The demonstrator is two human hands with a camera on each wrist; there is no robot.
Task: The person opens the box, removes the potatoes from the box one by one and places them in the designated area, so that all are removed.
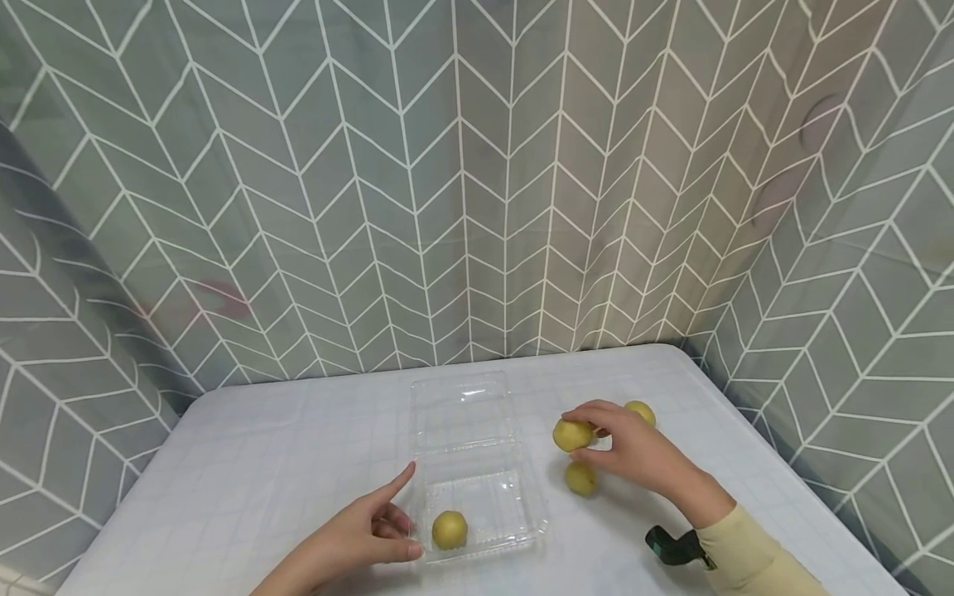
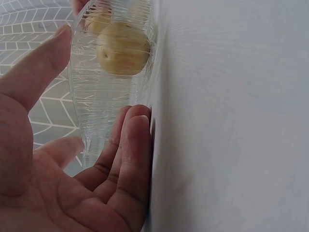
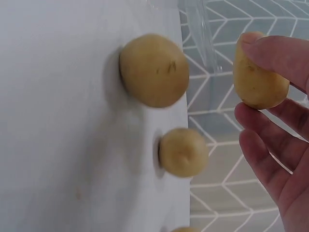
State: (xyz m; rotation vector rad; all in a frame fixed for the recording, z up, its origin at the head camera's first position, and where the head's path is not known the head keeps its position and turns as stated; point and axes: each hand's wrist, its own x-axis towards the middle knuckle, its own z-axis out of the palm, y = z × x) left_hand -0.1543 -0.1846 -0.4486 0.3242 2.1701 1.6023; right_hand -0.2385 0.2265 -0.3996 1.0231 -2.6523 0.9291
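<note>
In the head view my right hand pinches a round yellow fruit between thumb and fingers. The right wrist view shows this held fruit raised off the table. Below it in the head view, another yellow fruit lies on the cloth; one more sits partly behind the hand. My left hand is at the left side of a clear plastic clamshell box, index finger extended, thumb by the front corner. One yellow fruit rests in the box's front left; ribbed plastic covers it in the left wrist view.
The box's lid lies folded back toward the far table edge. A white cloth covers the table. Grey curtains with white chevron lines stand behind and at both sides. A dark strapped device is on the right wrist.
</note>
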